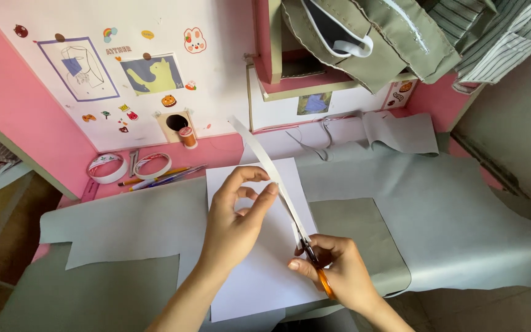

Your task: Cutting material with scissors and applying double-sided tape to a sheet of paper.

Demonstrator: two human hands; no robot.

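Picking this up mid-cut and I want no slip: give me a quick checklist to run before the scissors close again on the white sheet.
1. Orange-handled scissors gripped in the right hand: ok.
2. Long narrow white paper strip pinched by the left hand and lifted off the sheet: ok.
3. Left fingers away from the blades, higher up the strip: ok.
4. White paper sheet lying flat on the grey-green fabric piece: ok.
5. Fabric out of the blades' path: cannot tell, the hand hides the blade tips.
6. Rolls of white tape and pencils away from the cutting area, near the pink wall: ok.
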